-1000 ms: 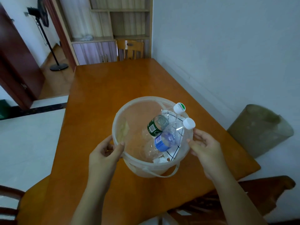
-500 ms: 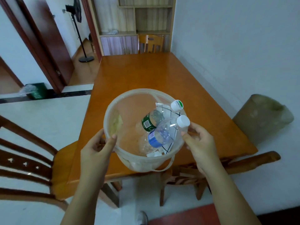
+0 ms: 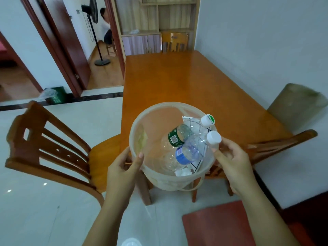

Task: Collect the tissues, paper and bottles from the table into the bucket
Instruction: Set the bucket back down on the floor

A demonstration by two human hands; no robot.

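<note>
A translucent white bucket (image 3: 150, 119) is held up in front of me, past the near edge of the orange wooden table (image 3: 186, 80). My left hand (image 3: 122, 167) grips its left rim, thumb over the edge. My right hand (image 3: 230, 162) grips the right rim. Inside lie a green-labelled bottle (image 3: 179, 135) and a blue-labelled bottle (image 3: 191, 151), both clear with white caps, over a lined sheet of paper (image 3: 195, 166) and crumpled white tissue (image 3: 182, 173).
A wooden chair (image 3: 53, 148) stands at the left of the table and another chair (image 3: 276, 144) at the right. A red mat (image 3: 221, 226) lies on the floor by my feet. A person sits beyond the doorway near a standing fan (image 3: 94, 16).
The bucket has come off the table towards me, both hands still on its rim. My view has drawn back, showing chairs and floor.
</note>
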